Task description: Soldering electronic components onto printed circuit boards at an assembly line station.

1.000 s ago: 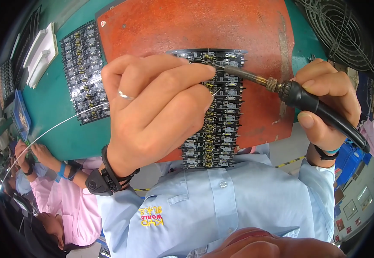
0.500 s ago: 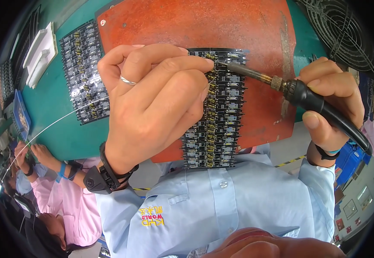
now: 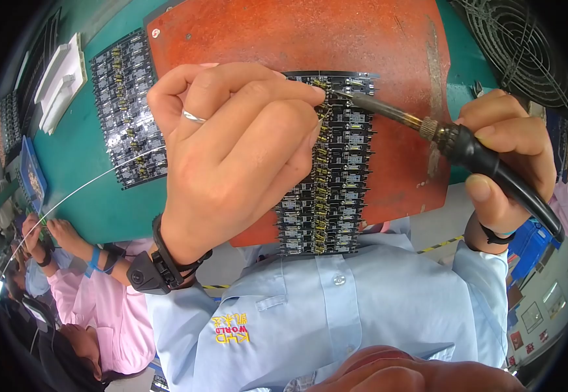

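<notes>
My right hand (image 3: 512, 153) grips the black handle of a soldering iron (image 3: 473, 151). The iron's tip points left and meets the upper part of a long black circuit board panel (image 3: 344, 176) with several rows of small parts. Just left of the tip, my left hand (image 3: 238, 153) is closed, thumb and fingertips pinched over the panel. A thin silvery solder wire (image 3: 94, 180) runs in from the left and passes behind this hand; its end in the pinch is hidden. The panel lies on a worn reddish-orange board (image 3: 284, 39), and my left hand covers part of it.
On the green table (image 3: 78, 196) at left lies a second circuit board panel (image 3: 124, 98). Beyond it are a white tray (image 3: 62, 85) and a blue bin (image 3: 32, 173). A black fan grille (image 3: 519, 46) stands at the far right. Co-workers' hands (image 3: 62, 235) are at the left.
The soldering iron and my right hand have shifted slightly right and down, with the tip drawn a little away from my left fingertips. My left hand has barely moved.
</notes>
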Tool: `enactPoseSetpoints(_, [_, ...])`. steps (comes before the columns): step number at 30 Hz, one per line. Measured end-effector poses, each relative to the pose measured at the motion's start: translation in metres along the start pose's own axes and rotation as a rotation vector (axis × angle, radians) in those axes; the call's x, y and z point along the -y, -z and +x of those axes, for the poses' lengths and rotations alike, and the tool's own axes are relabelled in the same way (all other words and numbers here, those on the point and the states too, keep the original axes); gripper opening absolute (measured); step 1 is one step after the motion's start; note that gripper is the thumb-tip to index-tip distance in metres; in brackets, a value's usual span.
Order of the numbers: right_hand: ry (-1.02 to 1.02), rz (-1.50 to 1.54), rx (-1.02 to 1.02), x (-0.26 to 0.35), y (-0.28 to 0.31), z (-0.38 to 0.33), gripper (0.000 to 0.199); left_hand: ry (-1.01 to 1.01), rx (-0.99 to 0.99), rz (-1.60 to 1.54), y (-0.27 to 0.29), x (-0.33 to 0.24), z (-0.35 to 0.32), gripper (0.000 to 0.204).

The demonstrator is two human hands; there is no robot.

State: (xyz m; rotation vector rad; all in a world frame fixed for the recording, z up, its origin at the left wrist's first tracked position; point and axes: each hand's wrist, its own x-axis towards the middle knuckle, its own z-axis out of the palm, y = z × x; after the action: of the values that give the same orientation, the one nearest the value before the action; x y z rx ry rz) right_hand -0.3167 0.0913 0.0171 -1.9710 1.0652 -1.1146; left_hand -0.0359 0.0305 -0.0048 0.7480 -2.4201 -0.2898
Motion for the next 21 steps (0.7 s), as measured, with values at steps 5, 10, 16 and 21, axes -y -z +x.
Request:
enactPoseSetpoints(5, [-0.013, -0.002, 0.006, 0.0006, 0.0013, 0.0, 0.041, 0.033, -0.013, 0.006, -0.0027, -0.0027, 0.0046, 0.016])
enactPoseSetpoints(10, [0.006, 0.002, 0.025, -0.0024, -0.0001, 0.0018, 0.041, 0.053, -0.007, 0.031, -0.0035, -0.0048, 0.008, 0.017])
enactPoseSetpoints(16, [0.031, -0.001, 0.032, -0.0068, -0.0018, 0.0031, 0.04, 0.057, -0.012, 0.048, -0.0046, -0.0051, 0.0094, 0.019])
enactPoseSetpoints(21, [0.014, -0.007, 0.03, -0.0043, -0.0005, 0.0023, 0.04, 0.058, -0.012, 0.054, -0.0047, -0.0068, 0.0107, 0.019])
